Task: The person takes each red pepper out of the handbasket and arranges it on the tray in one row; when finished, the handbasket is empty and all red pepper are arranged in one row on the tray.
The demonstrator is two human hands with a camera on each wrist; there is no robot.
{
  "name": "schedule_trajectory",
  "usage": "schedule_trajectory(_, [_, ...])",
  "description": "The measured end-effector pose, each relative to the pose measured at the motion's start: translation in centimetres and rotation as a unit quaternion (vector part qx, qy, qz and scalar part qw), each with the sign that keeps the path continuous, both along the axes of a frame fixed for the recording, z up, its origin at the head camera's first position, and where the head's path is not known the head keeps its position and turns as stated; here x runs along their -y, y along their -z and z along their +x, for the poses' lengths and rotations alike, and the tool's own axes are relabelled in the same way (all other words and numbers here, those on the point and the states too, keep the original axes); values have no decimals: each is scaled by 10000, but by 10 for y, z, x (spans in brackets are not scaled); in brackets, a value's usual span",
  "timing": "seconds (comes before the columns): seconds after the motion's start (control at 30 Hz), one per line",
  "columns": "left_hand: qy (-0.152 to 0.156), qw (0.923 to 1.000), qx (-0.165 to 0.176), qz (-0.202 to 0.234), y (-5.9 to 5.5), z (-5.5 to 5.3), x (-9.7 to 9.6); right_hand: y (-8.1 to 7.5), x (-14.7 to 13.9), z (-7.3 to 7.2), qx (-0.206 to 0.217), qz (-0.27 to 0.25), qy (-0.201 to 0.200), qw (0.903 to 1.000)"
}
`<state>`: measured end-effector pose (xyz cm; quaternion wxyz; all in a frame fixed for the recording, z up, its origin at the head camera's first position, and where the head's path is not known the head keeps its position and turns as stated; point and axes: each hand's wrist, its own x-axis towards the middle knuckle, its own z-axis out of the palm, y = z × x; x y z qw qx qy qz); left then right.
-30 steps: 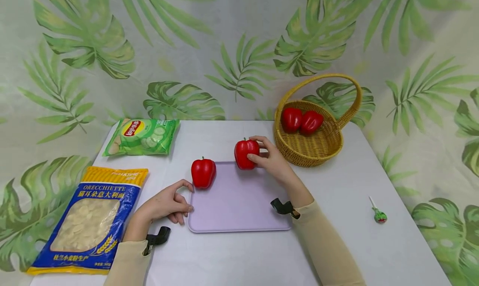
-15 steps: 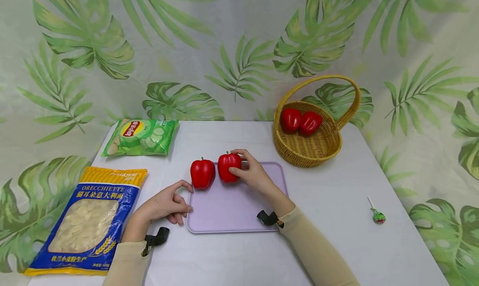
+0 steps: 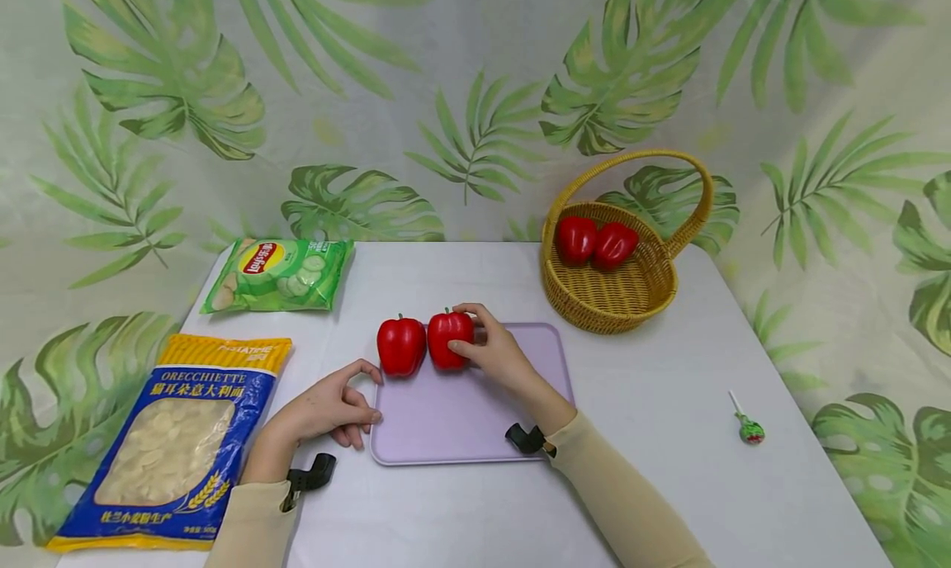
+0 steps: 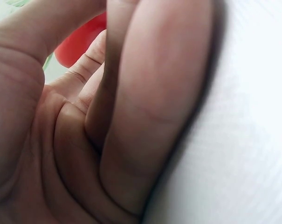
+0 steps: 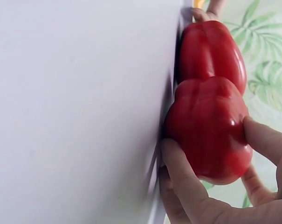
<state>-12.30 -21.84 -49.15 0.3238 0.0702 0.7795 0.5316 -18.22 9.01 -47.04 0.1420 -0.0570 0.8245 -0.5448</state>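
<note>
Pasta packet (image 3: 171,444), blue and yellow, clear window: flat on the white table (image 3: 416,518), left of the fingers of the left hand (image 3: 323,411).

Crisp bag (image 3: 278,275), green: lying flat, beyond those fingers and to their left.

Left hand, beige cuff, black wrist camera (image 3: 315,471): thumb and index finger spread apart, tips at the left rim of the lilac tray (image 3: 446,415); other fingers bent inward. Whether they grip the rim cannot be told.

First red pepper (image 3: 401,349), stem up: at the tray's far left corner, just beyond the left index fingertip.

Second red pepper (image 3: 445,341), stem up: between thumb and fingers of the right hand (image 3: 501,355), just right of the first, at the far part of the tray. Whether its full weight is on the tray cannot be told.

Tray, rectangular, raised rim: bare surface between the left fingertips and the right wrist.

Right hand, beige cuff: clamped on the second red pepper, thumb on one side, fingers on the other.

Wicker basket (image 3: 594,316), arched handle: beyond the right fingers and to their right; two more red peppers (image 3: 576,240) inside, side by side.

Lollipop (image 3: 751,429), green wrapper, white stick: well apart from the right fingers, to their right.
</note>
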Motion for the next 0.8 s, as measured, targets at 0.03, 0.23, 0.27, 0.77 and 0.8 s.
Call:
schedule_trajectory(0.03, [0, 10000, 3, -2, 0, 0, 0, 0, 0, 0, -20, 29, 6, 10000])
schedule_trajectory(0.23, [-6, 10000, 32, 5, 1, -1, 0, -1, -1, 0, -201, 67, -120, 9997])
schedule_trajectory(0.27, [-9, 10000, 30, 9, 1, -1, 0, -1, -1, 0, -220, 63, -149, 9996])
schedule_trajectory(0.77, [8, 10000, -8, 30, 1, 0, 1, -42, -59, -10, -462, -289, 405, 9977])
schedule_trajectory(0.8, [5, 10000, -5, 23, 1, 0, 1, -46, -67, -11, -552, -313, 477, 9968])
